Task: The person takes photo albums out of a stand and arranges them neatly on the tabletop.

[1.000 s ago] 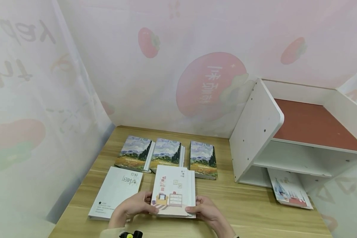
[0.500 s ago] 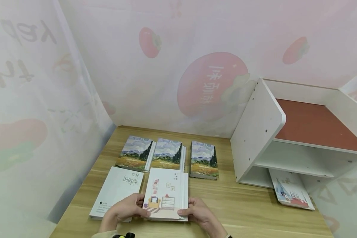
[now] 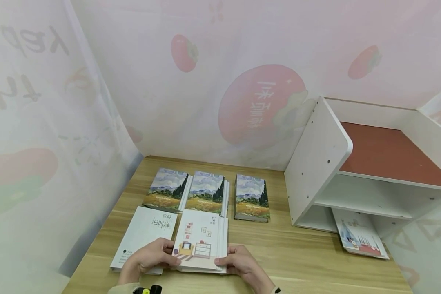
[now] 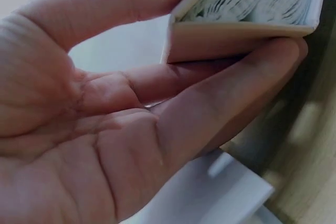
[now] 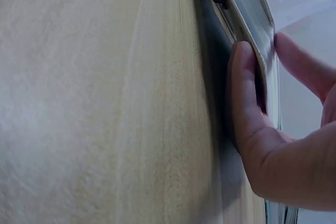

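Observation:
Both hands hold a white photo album [image 3: 197, 237] with a drawn armchair and dresser on its cover. My left hand [image 3: 152, 258] grips its left lower edge, thumb on top and fingers beneath. My right hand [image 3: 239, 263] pinches the right lower corner the same way. In the left wrist view the bottom end of the album [image 4: 215, 40] shows wavy page edges between its covers. The right wrist view has its cover edge [image 5: 247, 24] between thumb and fingers, close over the table. Left of it lies another white album [image 3: 139, 232] with Chinese lettering, partly covered by my left hand.
Behind stand three groups of landscape-painting albums: left [image 3: 167, 190], middle [image 3: 206, 192] and right [image 3: 251, 198]. A white shelf unit [image 3: 308, 171] with a reddish-brown top board stands at the right. An illustrated album [image 3: 358, 232] sticks out of its lowest compartment. Printed cloth [image 3: 191, 110] walls the wooden table [image 3: 279, 253].
Both hands have moved left with the white album, bringing it beside the lettered album. It has also come slightly nearer. The other albums and the shelf unit have stayed put.

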{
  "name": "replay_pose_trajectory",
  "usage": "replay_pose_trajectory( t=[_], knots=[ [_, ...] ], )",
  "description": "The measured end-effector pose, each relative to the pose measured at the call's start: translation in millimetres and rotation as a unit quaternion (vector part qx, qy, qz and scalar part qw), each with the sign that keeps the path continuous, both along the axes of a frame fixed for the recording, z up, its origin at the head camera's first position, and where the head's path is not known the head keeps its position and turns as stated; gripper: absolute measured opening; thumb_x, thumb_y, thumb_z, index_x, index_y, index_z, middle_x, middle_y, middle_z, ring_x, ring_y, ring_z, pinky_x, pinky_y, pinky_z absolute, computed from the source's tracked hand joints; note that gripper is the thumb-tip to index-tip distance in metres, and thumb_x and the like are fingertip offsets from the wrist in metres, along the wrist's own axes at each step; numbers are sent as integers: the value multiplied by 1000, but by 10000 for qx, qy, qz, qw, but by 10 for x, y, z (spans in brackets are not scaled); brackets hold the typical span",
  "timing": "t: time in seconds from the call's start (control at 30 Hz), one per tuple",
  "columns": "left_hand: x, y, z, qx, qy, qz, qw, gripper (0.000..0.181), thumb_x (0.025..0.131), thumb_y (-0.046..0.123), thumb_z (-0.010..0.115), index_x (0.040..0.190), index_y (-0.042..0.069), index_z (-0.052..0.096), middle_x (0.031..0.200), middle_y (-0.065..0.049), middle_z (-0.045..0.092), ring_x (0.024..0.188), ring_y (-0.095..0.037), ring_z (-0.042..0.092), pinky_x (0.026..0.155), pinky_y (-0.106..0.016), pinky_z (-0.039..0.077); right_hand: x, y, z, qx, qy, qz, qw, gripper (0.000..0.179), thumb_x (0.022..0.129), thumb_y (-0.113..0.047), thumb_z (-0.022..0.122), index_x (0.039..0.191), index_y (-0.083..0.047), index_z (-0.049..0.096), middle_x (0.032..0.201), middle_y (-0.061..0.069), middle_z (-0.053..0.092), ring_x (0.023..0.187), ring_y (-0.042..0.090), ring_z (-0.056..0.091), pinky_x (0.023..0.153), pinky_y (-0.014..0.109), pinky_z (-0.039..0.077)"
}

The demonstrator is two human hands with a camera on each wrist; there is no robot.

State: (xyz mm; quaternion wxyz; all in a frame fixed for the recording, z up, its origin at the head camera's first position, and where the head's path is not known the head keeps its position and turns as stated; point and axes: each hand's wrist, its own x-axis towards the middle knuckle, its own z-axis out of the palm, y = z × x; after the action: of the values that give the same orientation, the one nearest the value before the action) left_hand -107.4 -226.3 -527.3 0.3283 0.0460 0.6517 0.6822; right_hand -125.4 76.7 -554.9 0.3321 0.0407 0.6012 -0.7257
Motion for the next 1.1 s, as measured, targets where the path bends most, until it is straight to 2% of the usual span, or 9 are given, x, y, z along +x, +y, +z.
replay_pose_trajectory(
  t=[0.2, 0.37, 0.43, 0.5, 0.63, 0.7, 0.77, 1.0, 1.1],
  knots=[
    [-4, -27, -11, 84, 43, -83, 9999, 32, 87, 4, 72, 112, -12, 62, 91, -16, 69, 77, -20, 66, 64, -29, 56, -11, 19, -24, 91, 20, 91, 9999, 21, 81, 7, 74, 101, 10, 70, 94, 22, 71, 81, 30, 71, 70, 41, 61],
    [-2, -50, -15, 151, 26, -105, 9998, 15, 88, 4, 72, 91, -3, 59, 77, -6, 63, 72, -18, 63, 62, -28, 54, -19, 29, -27, 148, 29, 173, 9997, 19, 82, 7, 74, 100, 11, 70, 93, 22, 71, 80, 29, 71, 69, 41, 61],
    [-5, -62, -13, 146, 15, -90, 9999, 19, 90, 5, 70, 82, 3, 53, 70, -1, 56, 65, -13, 58, 59, -26, 50, -24, 26, -32, 221, 33, 197, 9996, 18, 82, 7, 74, 99, 10, 70, 92, 22, 71, 79, 29, 71, 67, 41, 61],
    [-10, -76, -10, 164, -22, -32, 9999, 20, 94, 6, 66, 79, 5, 51, 69, 0, 54, 63, -10, 55, 58, -25, 50, -30, 22, -37, 305, 44, 207, 9993, 17, 82, 7, 74, 98, 10, 70, 91, 22, 71, 79, 29, 71, 66, 40, 61],
    [-20, -106, -1, 187, -163, 186, 9995, 13, 98, 6, 60, 91, -4, 62, 82, -6, 64, 69, -12, 62, 65, -27, 58, -34, 14, -54, 403, 77, 161, 9990, 16, 81, 8, 74, 96, 10, 70, 89, 21, 71, 78, 29, 71, 65, 40, 61],
    [-24, -119, 3, 191, -225, 306, 9991, 17, 97, 5, 60, 104, -10, 65, 93, -11, 68, 82, -18, 69, 74, -33, 60, -35, 12, -64, 406, 103, 125, 9990, 15, 80, 9, 74, 95, 11, 69, 89, 22, 71, 77, 29, 71, 65, 41, 61],
    [-26, -134, 3, 181, -250, 378, 9988, 23, 97, 4, 61, 112, -13, 64, 96, -12, 69, 86, -21, 69, 76, -35, 60, -36, 14, -76, 401, 113, 101, 9991, 14, 80, 9, 74, 94, 11, 69, 88, 22, 71, 76, 28, 71, 64, 40, 61],
    [-14, -140, -4, 227, -258, 318, 9989, 23, 97, 2, 60, 112, -15, 62, 97, -14, 68, 86, -21, 69, 76, -34, 60, -51, 67, -103, 350, 47, -36, 9994, 9, 87, 2, 69, 91, 10, 69, 82, 23, 70, 67, 23, 70, 64, 38, 61],
    [-10, -134, 4, 199, -256, 508, 9982, 30, 97, 0, 58, 118, -21, 57, 102, -20, 68, 90, -25, 69, 78, -37, 59, -63, 99, -94, 290, 44, -100, 9995, 13, 91, 0, 62, 96, 11, 68, 77, 19, 70, 64, 21, 69, 63, 37, 61]
  ],
)
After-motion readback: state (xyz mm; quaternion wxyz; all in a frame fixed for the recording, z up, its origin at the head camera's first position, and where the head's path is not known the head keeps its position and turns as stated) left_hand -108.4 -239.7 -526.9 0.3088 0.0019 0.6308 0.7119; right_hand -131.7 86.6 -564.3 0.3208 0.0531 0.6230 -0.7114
